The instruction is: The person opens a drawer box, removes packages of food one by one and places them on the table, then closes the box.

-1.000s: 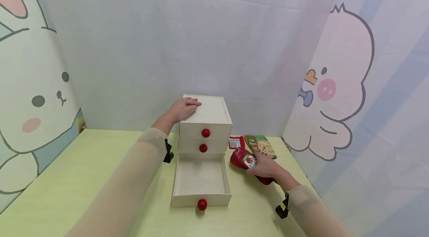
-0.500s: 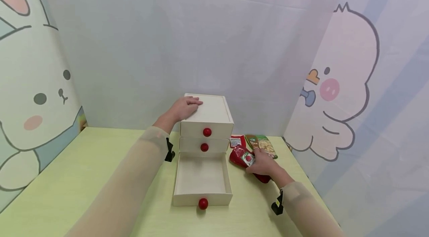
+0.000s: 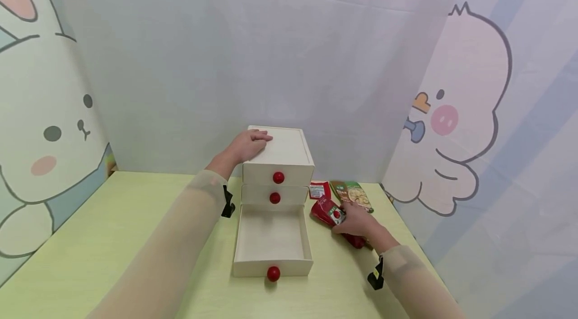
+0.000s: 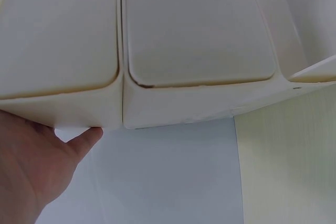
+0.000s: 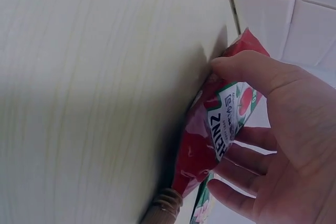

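My left hand (image 3: 247, 145) rests on the top of a white cabinet with drawers (image 3: 286, 148), fingers lying flat on it. In the left wrist view the thumb (image 4: 86, 141) lies along the cabinet's side. The bottom drawer (image 3: 271, 238) is pulled out, with bare floor showing; the two drawers above it are closed. To the right of the cabinet, my right hand (image 3: 356, 220) grips a red Heinz ketchup pouch (image 3: 326, 210) between thumb and fingers. The right wrist view shows the pouch's label and its ridged cap (image 5: 165, 208), close over the table.
Behind the pouch lie a small red-and-white packet (image 3: 319, 190) and a green-and-brown food packet (image 3: 356, 194). Red round knobs (image 3: 273, 273) stick out from the drawer fronts. A pale curtain (image 3: 180, 68) hangs behind the yellow-green table (image 3: 126, 228).
My right wrist has shifted slightly to the left, and the pouch has turned a little in my right hand. The left hand stays on the cabinet; the drawers have not moved.
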`<state>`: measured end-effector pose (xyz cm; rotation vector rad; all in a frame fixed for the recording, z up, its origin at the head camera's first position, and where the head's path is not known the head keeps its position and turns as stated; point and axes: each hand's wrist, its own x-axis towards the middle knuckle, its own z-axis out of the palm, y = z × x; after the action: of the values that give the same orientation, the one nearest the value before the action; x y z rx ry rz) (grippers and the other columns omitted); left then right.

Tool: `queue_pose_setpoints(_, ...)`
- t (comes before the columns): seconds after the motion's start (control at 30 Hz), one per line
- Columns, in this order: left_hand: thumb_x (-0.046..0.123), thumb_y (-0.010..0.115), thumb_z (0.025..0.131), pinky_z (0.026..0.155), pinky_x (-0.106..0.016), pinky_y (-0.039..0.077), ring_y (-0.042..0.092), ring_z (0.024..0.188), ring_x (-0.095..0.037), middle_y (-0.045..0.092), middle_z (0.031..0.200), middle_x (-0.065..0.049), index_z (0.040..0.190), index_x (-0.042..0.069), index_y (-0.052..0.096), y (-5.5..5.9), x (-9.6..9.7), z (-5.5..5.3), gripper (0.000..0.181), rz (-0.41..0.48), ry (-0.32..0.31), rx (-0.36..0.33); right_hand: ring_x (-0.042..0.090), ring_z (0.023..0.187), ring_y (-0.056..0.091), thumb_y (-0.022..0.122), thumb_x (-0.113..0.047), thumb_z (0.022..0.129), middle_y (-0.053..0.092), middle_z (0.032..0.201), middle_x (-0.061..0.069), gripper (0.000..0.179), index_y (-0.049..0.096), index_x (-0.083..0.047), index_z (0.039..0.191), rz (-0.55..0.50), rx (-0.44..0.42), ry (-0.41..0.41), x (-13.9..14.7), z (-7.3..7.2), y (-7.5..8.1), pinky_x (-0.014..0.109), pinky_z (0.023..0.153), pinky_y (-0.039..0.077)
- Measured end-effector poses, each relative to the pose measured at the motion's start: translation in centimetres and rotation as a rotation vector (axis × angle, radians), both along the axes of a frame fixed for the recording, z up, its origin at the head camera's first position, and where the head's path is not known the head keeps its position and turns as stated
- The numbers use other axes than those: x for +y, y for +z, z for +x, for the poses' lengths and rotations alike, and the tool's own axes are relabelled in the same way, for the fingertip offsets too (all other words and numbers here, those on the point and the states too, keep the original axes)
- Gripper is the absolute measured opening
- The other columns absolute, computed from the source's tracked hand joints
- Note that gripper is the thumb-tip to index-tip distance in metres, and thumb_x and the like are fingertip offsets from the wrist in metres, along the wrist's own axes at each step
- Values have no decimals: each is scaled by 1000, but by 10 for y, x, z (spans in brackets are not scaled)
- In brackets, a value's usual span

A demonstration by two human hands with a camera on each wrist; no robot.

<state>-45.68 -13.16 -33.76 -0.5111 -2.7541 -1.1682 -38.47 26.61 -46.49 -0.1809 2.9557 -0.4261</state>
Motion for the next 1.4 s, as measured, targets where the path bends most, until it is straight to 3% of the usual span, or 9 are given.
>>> queue_pose_setpoints(0.17, 30, 45, 111, 139, -56, 21, 24, 171, -32, 47, 174, -6, 153, 17, 67, -2, -2, -1, 50, -2, 0, 1, 35, 125, 61, 92, -52, 83, 64, 146, 20, 92, 57, -4, 154, -9, 3, -3, -1, 1, 6, 66, 109, 56)
queue_pose_setpoints(0.4, 30, 44, 110, 138, -57, 22, 25, 170, -33, 47, 174, -6, 154, 17, 67, -1, -1, -1, 50, -5, -5, 10, 38, 127, 65, 85, -47, 91, 67, 142, 20, 78, 60, -5, 151, -51, 90, 36, -7, 9, 19, 66, 106, 58)
queue_pose_setpoints(0.67, 29, 45, 111, 139, -56, 21, 25, 171, -33, 47, 174, -6, 154, 16, 67, 0, 0, -1, 50, 3, -6, 3, 35, 130, 65, 80, -43, 97, 72, 136, 13, 59, 66, -10, 144, -116, 191, 119, -33, 34, 36, 61, 106, 59)
queue_pose_setpoints(0.83, 29, 45, 111, 139, -56, 20, 23, 171, -32, 46, 175, -6, 154, 16, 67, -1, -1, -1, 50, 7, -6, -3, 29, 117, 69, 79, -43, 98, 73, 128, 10, 53, 68, -13, 141, -160, 227, 225, -57, 55, 47, 49, 94, 64)
queue_pose_setpoints(0.93, 29, 44, 111, 139, -55, 19, 22, 171, -32, 46, 175, -5, 154, 16, 66, 0, -1, 0, 50, 2, -8, -2, 21, 102, 67, 78, -39, 99, 72, 112, 2, 48, 69, -15, 139, -200, 205, 287, -70, 66, 52, 36, 82, 60)
queue_pose_setpoints(1.1, 29, 45, 111, 139, -55, 20, 24, 171, -32, 46, 174, -5, 154, 16, 66, 0, 0, 0, 50, 3, -6, 3, 9, 77, 60, 75, -41, 101, 66, 89, -12, 45, 70, -22, 142, -212, 131, 391, -89, 86, 59, 27, 65, 53)
queue_pose_setpoints(1.4, 29, 45, 110, 139, -56, 20, 24, 171, -33, 46, 174, -6, 154, 16, 66, 1, -1, 3, 50, 9, -3, 9, 0, 65, 58, 74, -43, 103, 67, 82, -21, 39, 72, -31, 141, -214, 6, 559, -114, 118, 59, 21, 61, 51)
